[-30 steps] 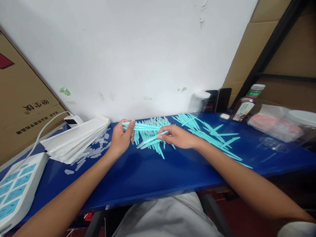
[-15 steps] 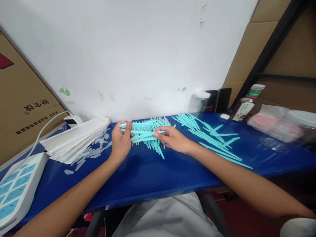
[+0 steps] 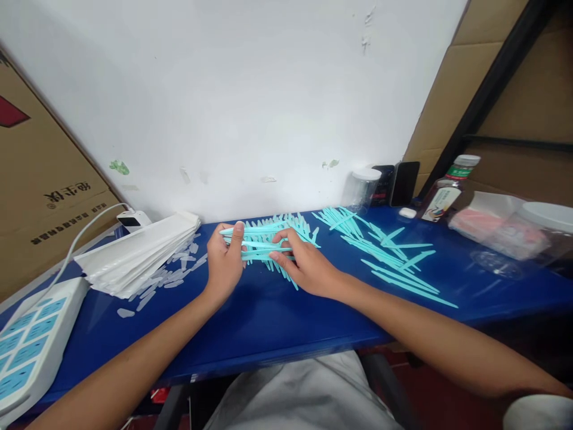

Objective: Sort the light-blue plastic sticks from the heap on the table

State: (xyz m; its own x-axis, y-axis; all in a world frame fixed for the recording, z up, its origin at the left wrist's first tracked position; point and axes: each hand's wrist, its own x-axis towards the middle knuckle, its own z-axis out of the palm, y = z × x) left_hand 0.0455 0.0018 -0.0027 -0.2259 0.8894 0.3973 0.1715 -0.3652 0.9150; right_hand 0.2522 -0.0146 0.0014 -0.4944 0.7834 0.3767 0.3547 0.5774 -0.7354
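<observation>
Several slim turquoise plastic sticks (image 3: 255, 245) with tapered ends lie crosswise between my two hands. My left hand (image 3: 226, 257) is closed round their left ends, its thumb pressed over the upper ones. At the right ends, my right hand (image 3: 308, 266) has its thumb and curled index finger on the bundle, a small gap showing between the fingertips. Behind and below the hands spreads a pile of like sticks (image 3: 286, 221), partly hidden by the bundle and my fingers.
More turquoise sticks (image 3: 380, 254) lie loose on the blue table (image 3: 277, 322) at right. White sleeves (image 3: 138, 254) and small translucent pieces (image 3: 172, 275) are at left, near a power strip (image 3: 40, 340). A lidded jar (image 3: 363, 185), bottle (image 3: 445, 191) and phone (image 3: 405, 184) stand at back right.
My right hand has moved slightly left and down along the bundle; its pinch on one stick's tip has widened to fingers round several. My left hand has shifted a little right.
</observation>
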